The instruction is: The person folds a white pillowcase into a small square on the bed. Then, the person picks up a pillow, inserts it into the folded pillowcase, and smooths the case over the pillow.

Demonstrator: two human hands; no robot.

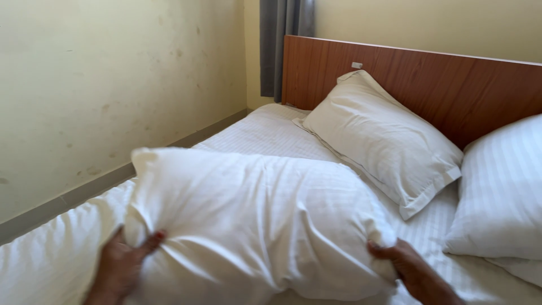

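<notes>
While the bed fills most of the view, it is entered first: a mattress under a white, faintly striped sheet, running from the near edge to a reddish-brown wooden headboard.

Wall: pale yellow, scuffed, with a grey skirting strip along the bed's left side; a grey curtain hangs in the corner beyond the headboard.

Held pillow: white, striped cover, plump, creased where it is pinched. It is lifted over the near part of the bed, between the two hands, its long axis running left to right across the view and tilted slightly, the left end higher. Its bulk lies ahead of and above both hands, toward the headboard.

Leaning pillow: white, flanged edge, propped at a slant against the headboard, well apart from the held one.

Second resting pillow: white, at the right edge, partly cut off, just beside the leaning one.

Left hand: grip closed on the held pillow's lower left end, thumb pressed into the cloth.

Right hand: grip closed on the lower right end, fingers curled under the edge. Neither hand is clearly nearer the headboard pillows, though the right lies on their side.
</notes>
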